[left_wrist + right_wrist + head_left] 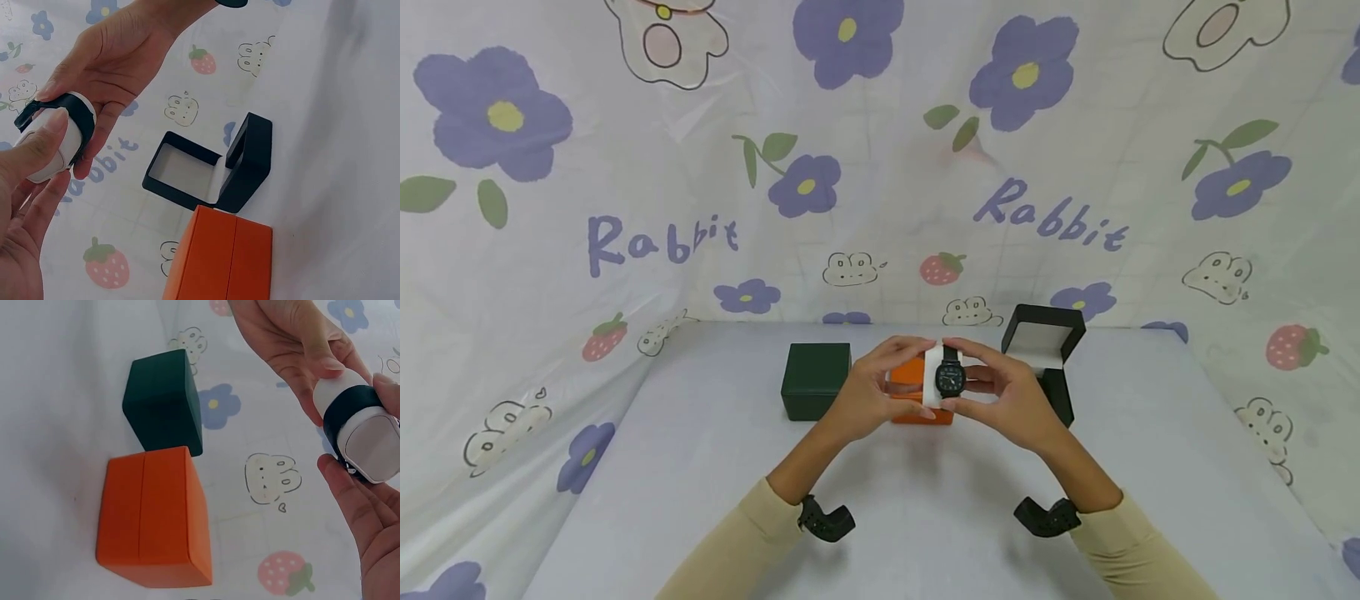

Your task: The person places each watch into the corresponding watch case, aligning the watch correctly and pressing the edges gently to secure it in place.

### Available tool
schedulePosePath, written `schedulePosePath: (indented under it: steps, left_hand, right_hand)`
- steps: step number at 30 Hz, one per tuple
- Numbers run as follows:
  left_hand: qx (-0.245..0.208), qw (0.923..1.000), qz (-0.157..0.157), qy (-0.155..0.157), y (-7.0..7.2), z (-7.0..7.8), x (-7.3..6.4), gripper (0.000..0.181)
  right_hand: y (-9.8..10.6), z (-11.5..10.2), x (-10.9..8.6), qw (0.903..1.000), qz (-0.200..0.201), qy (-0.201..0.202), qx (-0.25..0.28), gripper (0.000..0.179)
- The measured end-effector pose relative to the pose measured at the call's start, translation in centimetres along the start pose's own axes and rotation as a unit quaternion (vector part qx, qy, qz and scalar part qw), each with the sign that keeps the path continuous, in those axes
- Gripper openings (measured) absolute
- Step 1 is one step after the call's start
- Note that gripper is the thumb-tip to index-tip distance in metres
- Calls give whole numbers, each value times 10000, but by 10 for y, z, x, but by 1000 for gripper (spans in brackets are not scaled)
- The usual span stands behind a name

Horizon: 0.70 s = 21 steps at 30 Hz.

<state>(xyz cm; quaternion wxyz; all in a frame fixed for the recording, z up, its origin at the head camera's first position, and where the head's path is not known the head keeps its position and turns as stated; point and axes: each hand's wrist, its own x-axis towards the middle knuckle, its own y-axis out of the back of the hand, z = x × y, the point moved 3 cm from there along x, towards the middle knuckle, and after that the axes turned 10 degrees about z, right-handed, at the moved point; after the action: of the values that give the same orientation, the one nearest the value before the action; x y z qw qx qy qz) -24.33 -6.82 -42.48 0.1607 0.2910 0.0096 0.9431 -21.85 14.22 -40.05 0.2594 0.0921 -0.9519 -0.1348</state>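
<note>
A black wristwatch (951, 379) with a square dark dial faces the head camera, its strap wrapped round a white cushion (931, 382). My left hand (867, 390) grips the cushion from the left, thumb below and fingers above. From the other side, my right hand (1017, 398) pinches the watch and cushion between thumb and index finger. In the right wrist view the dark strap (351, 406) circles the white cushion (335, 389). Both hands are raised in front of a shut orange box (925, 416), which they partly hide in the head view.
A shut dark green box (816, 385) stands left of the orange one. At the right, a black box (1058, 398) has its lid (1043, 315) raised, showing a pale lining. A white cloth (925, 517) covers the table; a patterned curtain (880, 167) hangs behind.
</note>
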Motion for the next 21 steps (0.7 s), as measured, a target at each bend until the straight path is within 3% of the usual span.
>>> schedulePosePath:
  steps: [6,11,21]
  left_hand:
    - [265,9995,44,-138,0,2,-2,80]
    - [227,9994,56,-254,-2,4,-2,80]
    - [201,9992,200,-282,0,-1,-2,83]
  right_hand:
    - [-1,0,2,9998,42,-183,108,72]
    - [-2,0,3,9994,95,-307,82,69]
    - [-6,0,4,9991,-8,-169,398,71]
